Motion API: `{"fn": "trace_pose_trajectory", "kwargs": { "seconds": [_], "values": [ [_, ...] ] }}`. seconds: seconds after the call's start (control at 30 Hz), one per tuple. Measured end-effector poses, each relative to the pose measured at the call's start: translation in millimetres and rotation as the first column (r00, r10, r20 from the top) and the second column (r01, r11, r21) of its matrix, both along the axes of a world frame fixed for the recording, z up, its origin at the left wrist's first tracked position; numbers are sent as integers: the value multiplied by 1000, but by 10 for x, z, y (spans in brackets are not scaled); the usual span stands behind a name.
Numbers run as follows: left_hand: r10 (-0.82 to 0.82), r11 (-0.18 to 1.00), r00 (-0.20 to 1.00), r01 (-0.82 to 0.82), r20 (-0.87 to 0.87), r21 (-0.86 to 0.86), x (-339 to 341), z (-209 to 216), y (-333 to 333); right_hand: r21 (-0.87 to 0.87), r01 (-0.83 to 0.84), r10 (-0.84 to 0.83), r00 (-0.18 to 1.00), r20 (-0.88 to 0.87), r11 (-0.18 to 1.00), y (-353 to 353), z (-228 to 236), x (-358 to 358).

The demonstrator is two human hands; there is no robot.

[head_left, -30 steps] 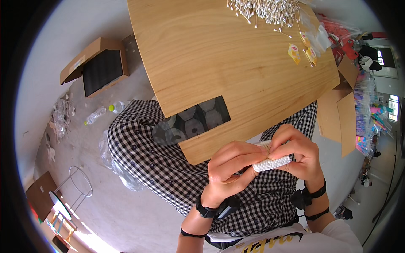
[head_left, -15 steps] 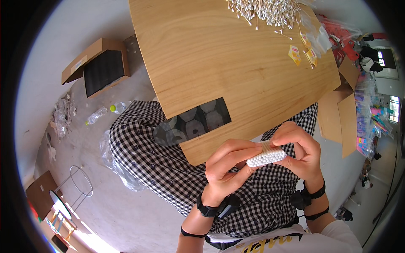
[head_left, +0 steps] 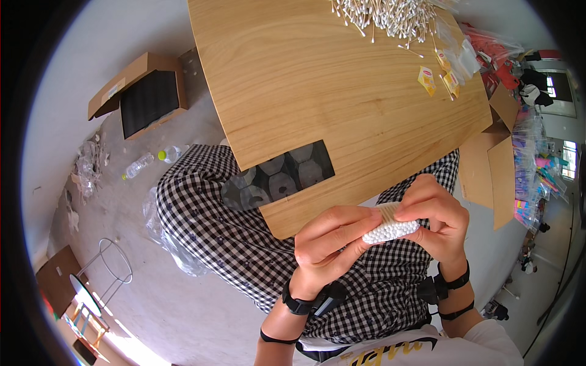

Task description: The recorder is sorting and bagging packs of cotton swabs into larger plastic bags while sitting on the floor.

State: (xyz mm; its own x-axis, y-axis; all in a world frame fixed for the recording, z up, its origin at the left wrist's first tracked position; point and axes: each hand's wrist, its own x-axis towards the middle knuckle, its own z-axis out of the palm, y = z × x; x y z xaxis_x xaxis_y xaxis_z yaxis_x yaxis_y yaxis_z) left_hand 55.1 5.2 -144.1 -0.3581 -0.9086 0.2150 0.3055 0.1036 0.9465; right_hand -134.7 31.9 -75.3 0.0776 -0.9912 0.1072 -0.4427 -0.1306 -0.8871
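Between my two hands, over my lap by the table's near edge, is a tight bundle of cotton swabs [head_left: 390, 232]. Its white tips face me, and the pale sticks run away from me. My left hand [head_left: 332, 241] pinches the bundle's left side with thumb and fingers. On the other side my right hand [head_left: 436, 216] grips it, with bent fingers on the sticks and the thumb near the tips. A large loose pile of cotton swabs [head_left: 394, 17] lies at the table's far edge.
The wooden table [head_left: 317, 79] has a black tray with round hollows [head_left: 284, 177] at its near left. Yellow-and-white packets [head_left: 426, 80] and clear plastic bags [head_left: 467, 60] lie far right. Cardboard boxes stand left [head_left: 149, 97] and right [head_left: 485, 171]; plastic bottles [head_left: 139, 165] lie on the floor.
The bundle has shifted slightly right, and more of its sticks show between my fingers. My right hand has moved a little right with it.
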Motion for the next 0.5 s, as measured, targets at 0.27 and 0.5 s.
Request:
{"fn": "trace_pose_trajectory", "kwargs": {
  "seconds": [0.27, 0.5],
  "values": [
    [33, 996, 998, -28, 47, -90, -1, 22, -34, -19, 47, -48, 997, -55, 999, 27, -20, 57],
    [51, 997, 996, -46, 78, -70, 0, 35, -19, -7, 48, -48, 998, -47, 999, 26, -10, 92]
  ]
}}
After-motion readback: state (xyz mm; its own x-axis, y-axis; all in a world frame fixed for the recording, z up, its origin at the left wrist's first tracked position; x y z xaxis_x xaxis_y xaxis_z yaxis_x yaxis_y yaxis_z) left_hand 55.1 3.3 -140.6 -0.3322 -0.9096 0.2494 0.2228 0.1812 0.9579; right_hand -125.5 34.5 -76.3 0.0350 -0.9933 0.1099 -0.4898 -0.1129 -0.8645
